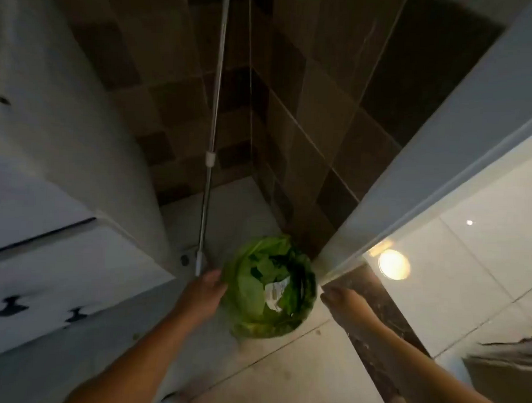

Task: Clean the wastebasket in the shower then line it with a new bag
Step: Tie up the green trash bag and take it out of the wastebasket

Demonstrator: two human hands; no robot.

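Brown and tan tiled walls (307, 118) are seen meeting in a dim corner, with a pale tiled floor (282, 376) below. A white cabinet (63, 194) with dark handles is seen on the left. A pale door frame (425, 176) runs diagonally on the right, with a glossy white surface beside it on which a round lamp glare (393, 264) is reflected. A metal pole (210, 169) is leaned upright in the corner, its lower end near the cabinet's edge.

The wastebasket (269, 287) is placed on the floor at the foot of the corner, between cabinet and door frame. It is lined with a green bag (249, 291), crumpled over the rim. A white scrap of paper (275, 295) is seen lying inside.

The left hand (202, 292) is reached to the basket's left rim, fingers touching the green bag; whether the grip is closed on it cannot be told, since the frame is blurred. The right hand (342, 300) is held just beside the basket's right side, fingers straight, grip loose and unclosed, apart from the rim.
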